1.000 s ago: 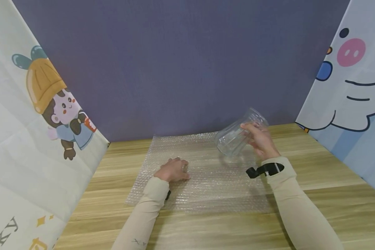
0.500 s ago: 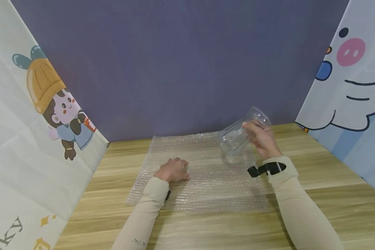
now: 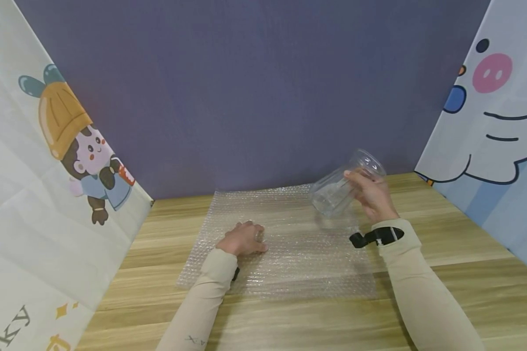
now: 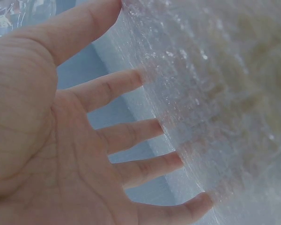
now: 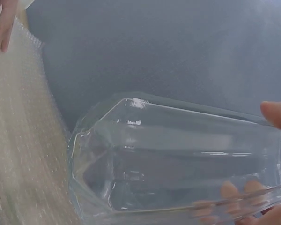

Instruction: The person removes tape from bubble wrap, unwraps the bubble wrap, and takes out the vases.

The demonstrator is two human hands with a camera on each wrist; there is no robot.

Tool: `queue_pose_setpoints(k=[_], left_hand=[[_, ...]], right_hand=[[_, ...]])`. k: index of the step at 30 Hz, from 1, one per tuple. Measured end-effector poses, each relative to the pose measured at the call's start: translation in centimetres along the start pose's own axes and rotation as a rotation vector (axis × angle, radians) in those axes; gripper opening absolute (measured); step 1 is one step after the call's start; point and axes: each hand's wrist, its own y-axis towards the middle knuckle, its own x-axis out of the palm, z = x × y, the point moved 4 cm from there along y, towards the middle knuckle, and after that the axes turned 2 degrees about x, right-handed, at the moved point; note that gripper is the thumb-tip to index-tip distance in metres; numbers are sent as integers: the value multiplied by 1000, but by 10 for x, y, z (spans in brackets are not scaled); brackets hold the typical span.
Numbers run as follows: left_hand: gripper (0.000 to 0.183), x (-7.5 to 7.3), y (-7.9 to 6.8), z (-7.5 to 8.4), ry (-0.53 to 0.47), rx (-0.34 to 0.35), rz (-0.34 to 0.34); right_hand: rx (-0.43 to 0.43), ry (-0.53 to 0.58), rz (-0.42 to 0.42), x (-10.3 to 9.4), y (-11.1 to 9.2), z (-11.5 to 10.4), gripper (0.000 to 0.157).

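A sheet of clear bubble wrap [image 3: 303,263] lies spread over the wooden table. My left hand [image 3: 241,239] rests on its left half, fingers spread and lightly bent, and all the fingertips touch the wrap in the left wrist view. Above the sheet's far right part, my right hand [image 3: 372,195] grips a clear faceted glass vase [image 3: 330,197]. The vase tilts, its thick base low toward the left and its open rim up to the right. Thumb [image 5: 276,115] and fingers stand on opposite sides of the glass, and some fingers show through it in the right wrist view.
A dark blue-grey panel [image 3: 263,97] rises along the table's back edge. White cartoon-printed sheets hang at the left [image 3: 35,195] and the right [image 3: 500,146]. Bare wooden tabletop [image 3: 298,324] runs along the front.
My right hand has shifted slightly to the right with the vase, which keeps about the same tilt. The left hand stays in place on the bubble wrap.
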Motion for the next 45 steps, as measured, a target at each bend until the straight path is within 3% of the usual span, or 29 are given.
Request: queue_pose_setpoints(k=[18,28,39,45], left_hand=[[67,0,-2,4,9,-10,0],[67,0,0,4,9,-15,0],[66,1,0,4,13,-6,7],[66,1,0,4,14,-2,8]], right_hand=[[-23,58,3,-6,3,-3,32],[-36,63,41,-7,2,-7,36],[-150,113,119,-10,6,-10,24],[-144,93,162,-13,5,-12,37]])
